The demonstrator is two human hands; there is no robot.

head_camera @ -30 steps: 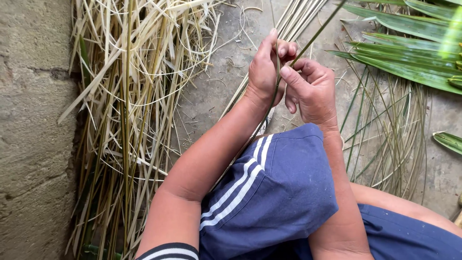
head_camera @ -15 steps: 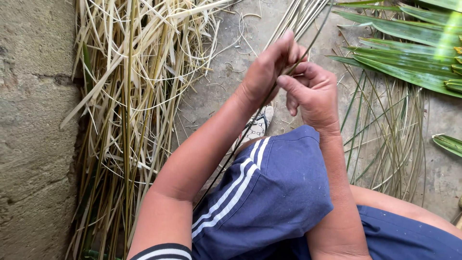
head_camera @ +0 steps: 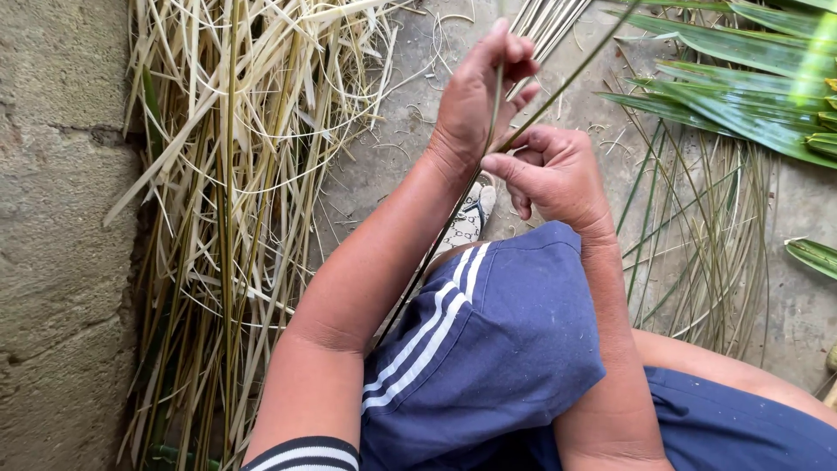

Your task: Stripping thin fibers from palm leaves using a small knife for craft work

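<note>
left hand raised, pinching a thin green leaf strip between thumb and fingers | right hand just below it, fist clenched on same strip, thumb out | strip runs far-right to near-left over blue shorts | dry pale strips heaped left, green fronds far right

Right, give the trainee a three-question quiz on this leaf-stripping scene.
1. True or false: the left hand and right hand both pinch the thin green leaf strip.
2. Which lies along the wall at the person's left? A) fresh green leaves B) pile of dry pale strips C) a basket
3. What colour are the shorts over the raised knee?

Key: 1 true; 2 B; 3 blue with white stripes. The fresh green leaves lie on the right side.
</note>
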